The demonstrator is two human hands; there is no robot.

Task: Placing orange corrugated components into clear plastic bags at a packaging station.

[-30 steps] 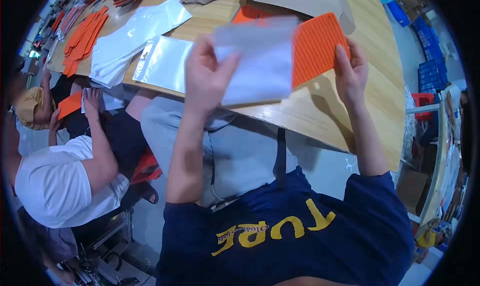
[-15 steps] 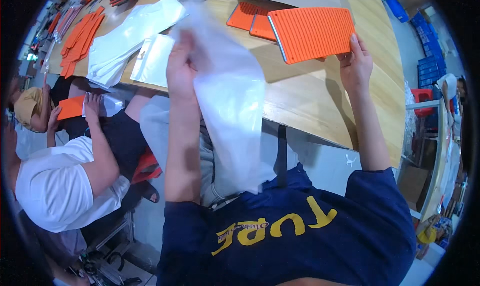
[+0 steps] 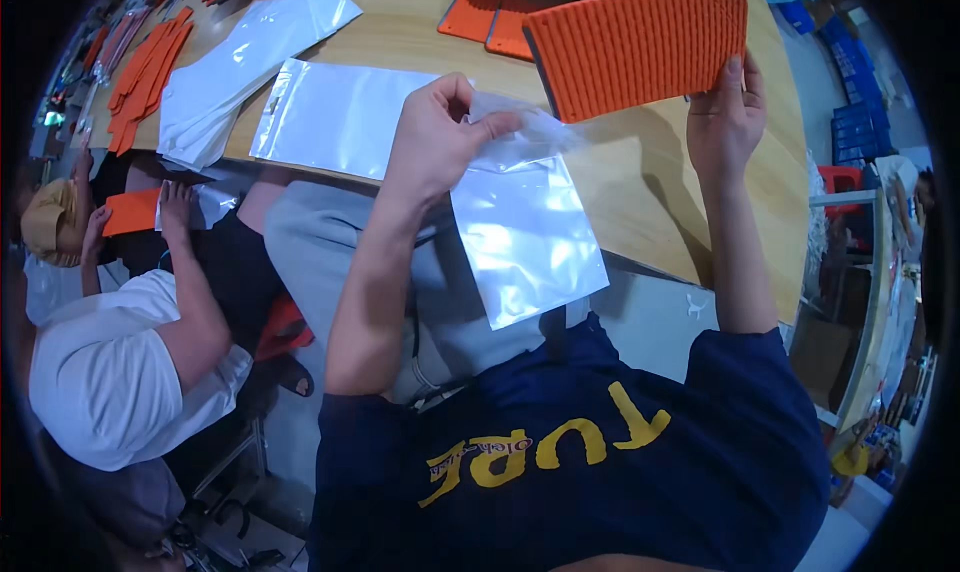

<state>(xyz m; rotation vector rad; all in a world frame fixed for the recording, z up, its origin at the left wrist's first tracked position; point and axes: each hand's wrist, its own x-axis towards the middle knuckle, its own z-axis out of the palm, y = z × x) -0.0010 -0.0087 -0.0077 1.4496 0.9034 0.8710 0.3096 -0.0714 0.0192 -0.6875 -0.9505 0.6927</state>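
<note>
My left hand (image 3: 440, 137) pinches the top of a glossy white plastic bag (image 3: 530, 237), which hangs down over the table's front edge. The clear upper end of the bag is bunched near my fingertips. My right hand (image 3: 727, 117) grips the lower right corner of an orange ribbed panel (image 3: 640, 60) with a dark left edge. The panel is held up above the table, its lower left corner close to the clear top of the bag. Whether the two touch, I cannot tell.
On the wooden table (image 3: 640, 197) lie a flat white bag (image 3: 340, 117), a stack of white bags (image 3: 255, 57), orange strips (image 3: 150, 77) and more orange panels (image 3: 468, 14). At left, a co-worker in a white shirt (image 3: 120, 367) holds an orange piece (image 3: 132, 215) and a bag.
My left hand has moved right, and the bag, blurred before, now hangs flatter. The orange panel has risen and shifted right in my right hand. More of the flat bag on the table shows.
</note>
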